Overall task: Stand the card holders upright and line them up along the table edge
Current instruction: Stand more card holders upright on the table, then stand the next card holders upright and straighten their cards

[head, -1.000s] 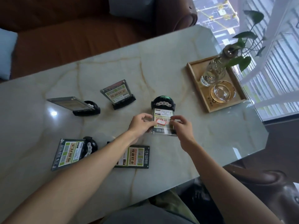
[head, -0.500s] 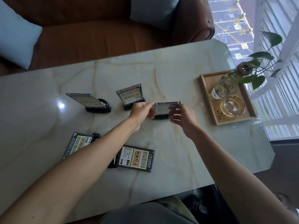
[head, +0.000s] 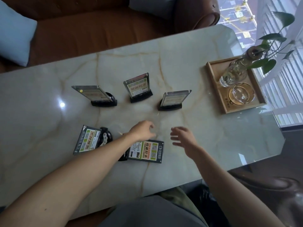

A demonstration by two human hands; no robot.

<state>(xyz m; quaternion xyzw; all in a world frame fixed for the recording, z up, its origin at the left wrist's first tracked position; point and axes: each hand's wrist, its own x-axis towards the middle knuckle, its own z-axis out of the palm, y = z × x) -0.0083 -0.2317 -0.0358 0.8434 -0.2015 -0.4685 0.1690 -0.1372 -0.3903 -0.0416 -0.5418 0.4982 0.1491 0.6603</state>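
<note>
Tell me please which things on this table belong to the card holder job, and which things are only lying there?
Belong to the job:
- three upright card holders: left, middle, right
- two flat card holders: left, near

Only lying there:
- wooden tray
- glass vase with plant
- glass ashtray

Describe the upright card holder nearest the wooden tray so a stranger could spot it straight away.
Start at the wooden tray with the glass vase, on the marble table by the window. Just beside the tray's near corner stands a card holder on a black base. It is the end one of three upright holders and the closest to the tray; two other holders lie flat nearer the person.
</note>
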